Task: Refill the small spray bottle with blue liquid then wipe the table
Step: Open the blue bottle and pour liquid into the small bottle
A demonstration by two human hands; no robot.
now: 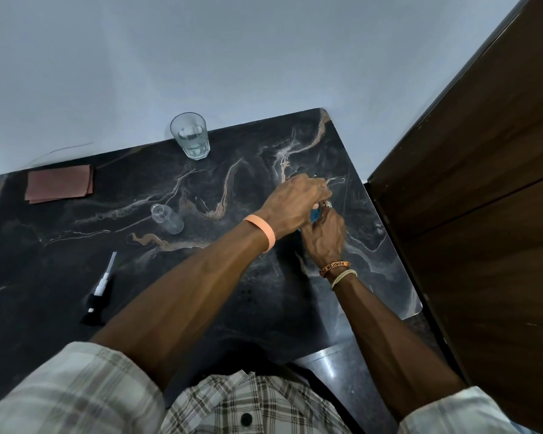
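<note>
Both hands meet over the right part of a dark marbled table, seen from above. The left hand has its fingers curled down over the top of something blue, of which only a sliver shows between the hands. The right hand, a ring on one finger, is closed around the same thing from below and the near side. It is most likely the container of blue liquid, with the left fingers working its cap, but the hands hide too much to be sure.

To the left of the hands, well apart from them, the small bottle stands on the table, clear, uncapped and apparently empty. Nearer the person, by the left edge, its sprayer lies flat with the white tube pointing away. At the far edge stands a glass with a little clear liquid in the bottom. A folded reddish cloth lies at the far left corner, untouched.

Judging from this, the task is at an early stage. The bottle has been opened and set ready, but no blue liquid is in it. Pouring, screwing the sprayer back on and wiping the table with the cloth all remain.
</note>
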